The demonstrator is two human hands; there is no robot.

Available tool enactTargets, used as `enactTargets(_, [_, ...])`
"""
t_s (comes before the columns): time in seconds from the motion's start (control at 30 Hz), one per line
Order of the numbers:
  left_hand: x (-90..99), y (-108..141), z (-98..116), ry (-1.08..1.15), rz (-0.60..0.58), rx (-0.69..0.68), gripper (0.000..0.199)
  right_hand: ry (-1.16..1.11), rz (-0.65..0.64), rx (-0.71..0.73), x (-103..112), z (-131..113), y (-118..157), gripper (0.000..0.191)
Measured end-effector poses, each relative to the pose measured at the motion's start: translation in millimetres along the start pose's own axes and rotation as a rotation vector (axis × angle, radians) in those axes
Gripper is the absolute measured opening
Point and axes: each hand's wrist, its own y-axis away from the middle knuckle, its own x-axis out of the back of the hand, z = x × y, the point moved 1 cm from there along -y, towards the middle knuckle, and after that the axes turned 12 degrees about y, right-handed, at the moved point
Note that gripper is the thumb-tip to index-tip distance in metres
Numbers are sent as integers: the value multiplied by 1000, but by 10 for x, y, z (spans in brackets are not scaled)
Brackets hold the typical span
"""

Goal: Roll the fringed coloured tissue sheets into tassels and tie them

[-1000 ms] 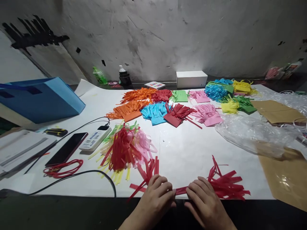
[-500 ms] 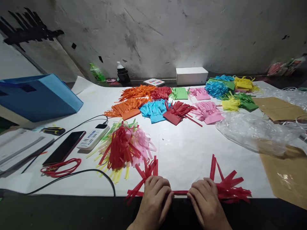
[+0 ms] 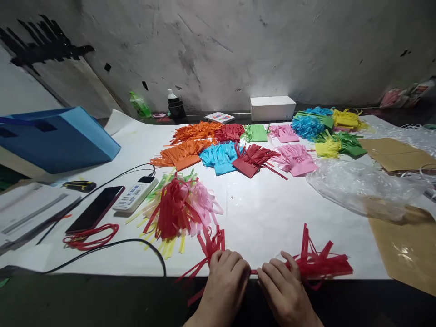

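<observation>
Head camera view, looking down at the near edge of a white table (image 3: 272, 218); two bare hands lie side by side on a strip of red fringed paper (image 3: 316, 263). Left hand (image 3: 226, 284) is curled, fingers pressed down on the paper's left part, where loose red strips fan out past the knuckles; right hand (image 3: 284, 290) is likewise curled, fingertips pressing the narrow folded middle, with the red fringe spraying out to its right. Neither hand is spread; both pinch or press the paper against the table edge, though whether thumbs are underneath cannot be told.

To do this step well, it seems wise to keep the fingertips close together on the uncut band, roll or fold it evenly, and keep the fringe free of the palms so no strips tear.

Compared with half a second earlier, the hands have drawn nearer each other, so the bare red band between them is nearly hidden; the right-hand fringe sits a little more bunched.

Farther off lie a mixed tassel bundle (image 3: 177, 209), rows of coloured fringed sheets (image 3: 221, 156), a phone (image 3: 95, 210) and a clear plastic bag (image 3: 361, 188).
</observation>
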Motion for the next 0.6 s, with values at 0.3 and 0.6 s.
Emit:
enactTargets(0.3, [79,124,272,951,-308,390,34,-24,15,252,592,236,26,24])
enactTargets(0.6, [-247,-126,548,1312,-187,292,40,-396,74,-235,666,123,29,14])
